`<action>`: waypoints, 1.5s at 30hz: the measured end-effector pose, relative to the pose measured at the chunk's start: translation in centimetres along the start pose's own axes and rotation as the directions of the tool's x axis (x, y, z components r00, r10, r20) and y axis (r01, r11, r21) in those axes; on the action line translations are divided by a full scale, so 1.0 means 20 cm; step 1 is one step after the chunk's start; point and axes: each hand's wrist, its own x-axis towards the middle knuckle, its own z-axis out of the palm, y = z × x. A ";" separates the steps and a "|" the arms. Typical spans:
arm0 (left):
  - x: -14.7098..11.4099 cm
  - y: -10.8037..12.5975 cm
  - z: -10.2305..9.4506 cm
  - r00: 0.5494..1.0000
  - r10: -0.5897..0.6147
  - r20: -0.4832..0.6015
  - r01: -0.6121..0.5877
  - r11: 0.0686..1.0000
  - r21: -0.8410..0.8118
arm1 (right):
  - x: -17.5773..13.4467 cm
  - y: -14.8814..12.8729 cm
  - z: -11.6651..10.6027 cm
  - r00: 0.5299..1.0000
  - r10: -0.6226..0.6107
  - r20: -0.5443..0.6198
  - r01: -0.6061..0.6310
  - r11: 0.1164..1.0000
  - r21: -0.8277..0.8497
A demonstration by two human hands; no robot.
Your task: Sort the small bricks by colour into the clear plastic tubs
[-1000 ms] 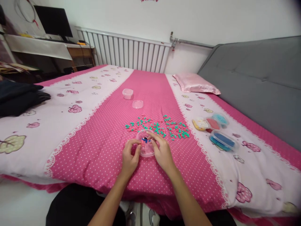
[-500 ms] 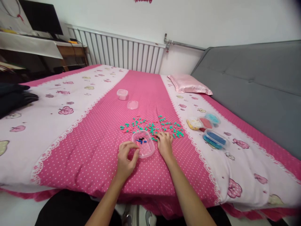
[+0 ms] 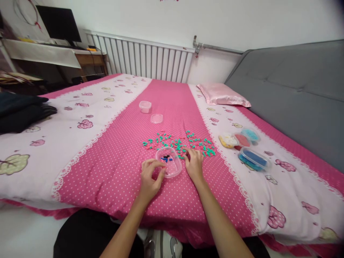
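Note:
A clear plastic container (image 3: 176, 171) sits on the pink dotted bedspread, with several small blue and black pieces (image 3: 167, 158) inside. At its left rim is my left hand (image 3: 152, 176), thumb and forefinger pinched on what looks like a small red piece (image 3: 164, 167). My right hand (image 3: 195, 163) is just right of the container, at the near edge of scattered green and red pieces (image 3: 178, 144). Its fingers are curled down with the tips together among the pieces; what they hold, if anything, is too small to make out.
Farther back lie a small lidded container (image 3: 145, 106) and a loose clear lid (image 3: 157, 118). To the right are containers of blue (image 3: 253, 159), red (image 3: 242, 141), light blue (image 3: 250, 134) and yellow-white (image 3: 228, 140) contents. A pink pillow (image 3: 223, 94) rests by the grey headboard (image 3: 292, 79).
The whole view has shifted slightly, so things appear farther right. My right fingertips have moved a little within the near edge of the pieces. My left hand keeps its pinch beside the container.

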 end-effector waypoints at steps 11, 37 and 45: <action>-0.01 -0.03 0.01 0.993 -0.080 -0.092 0.077 0.997 -0.028 | -0.01 -0.34 -0.18 0.997 -0.064 0.036 0.048 0.942 0.332; 0.21 -0.14 0.03 0.988 -0.153 0.030 0.156 0.971 -0.179 | 0.09 -0.31 0.02 0.984 -0.083 0.155 0.022 0.931 0.364; 0.19 -0.14 0.05 0.978 -0.208 0.011 0.206 0.959 -0.195 | 0.12 -0.21 0.07 0.964 -0.103 0.244 -0.031 0.872 0.488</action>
